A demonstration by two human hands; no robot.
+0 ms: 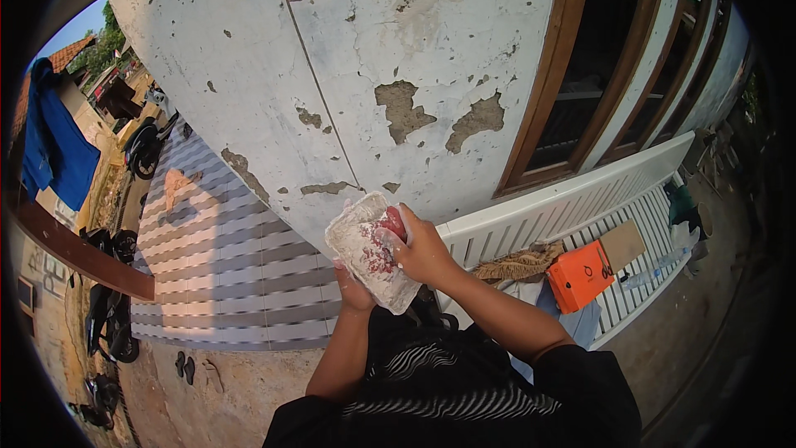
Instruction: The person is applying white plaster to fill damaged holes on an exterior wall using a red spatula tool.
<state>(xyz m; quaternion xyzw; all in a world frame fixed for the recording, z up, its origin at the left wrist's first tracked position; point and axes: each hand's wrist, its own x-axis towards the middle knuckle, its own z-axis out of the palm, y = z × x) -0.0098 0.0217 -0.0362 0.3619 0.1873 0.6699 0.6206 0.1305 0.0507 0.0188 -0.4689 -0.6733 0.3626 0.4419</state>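
**Both hands on a plaster-caked board at the peeling wall**

The person stands close to a white wall (348,58) whose paint has flaked off in several brown patches. The left hand (355,290) is under a flat, whitish board (365,250) smeared with plaster, its grip clenched around the lower edge so the board tilts up toward the wall. The right hand (423,250) comes in from the other side, its grip closed on a small red tool (393,220) that presses against the board's upper face; reddish smears show in the plaster beneath it. The board sits just in front of the wall's lower part, between the 2 hands, and I cannot tell whether it touches the wall.

To the right, a brown-framed window (597,66) is set in the wall. Below it, a white slatted bench (580,199) runs along the wall and carries an orange case (580,275), a brown flat piece (622,245) just beside that, and a frayed brownish rag (521,264). To the left, a grey striped tiled floor (224,265) spreads out, with parked motorcycles (148,145) at its far edge and a blue cloth (54,145) hanging beyond.
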